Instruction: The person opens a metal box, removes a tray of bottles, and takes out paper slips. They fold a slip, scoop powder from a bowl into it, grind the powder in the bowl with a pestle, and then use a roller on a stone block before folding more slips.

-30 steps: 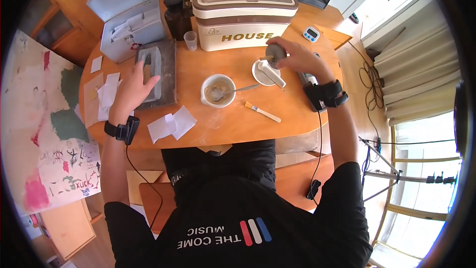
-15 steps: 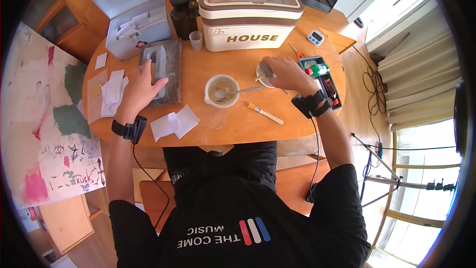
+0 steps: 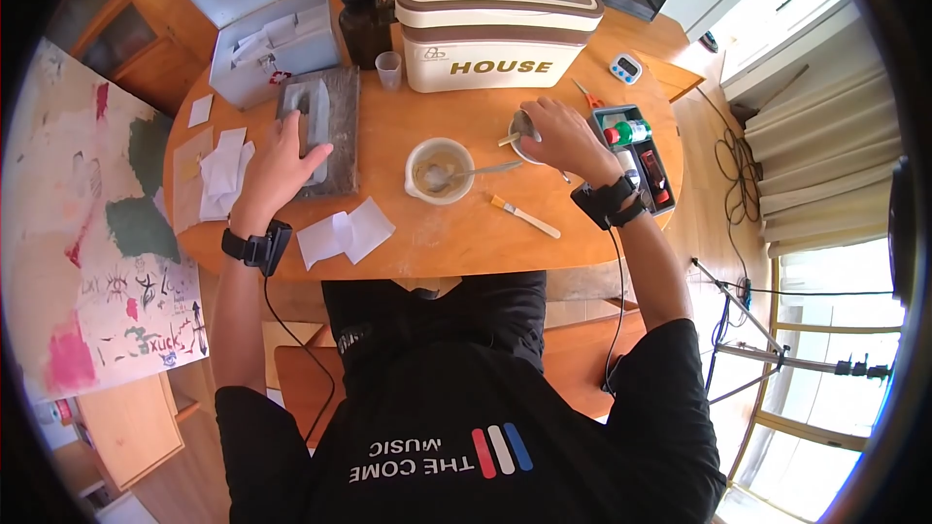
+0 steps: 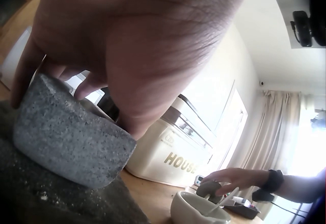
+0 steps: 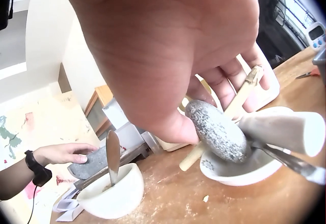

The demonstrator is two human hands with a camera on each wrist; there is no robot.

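Hands are well apart: left hand (image 3: 277,170) has a grip on the grey stone block (image 4: 71,132), left of the big white bowl (image 3: 417,190). Right hand (image 3: 568,141) is pinching the speckled stone wheel (image 5: 218,130) with its wooden stick (image 5: 244,94), right of that bowl.

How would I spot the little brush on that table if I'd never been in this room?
Find the big cream box marked HOUSE, then the white bowl in front of it, on the person's side. The brush lies just to the right of that bowl, seen from the person's seat. Unlike the metal spoon propped in the bowl, it lies flat, pale-handled with an orange end.
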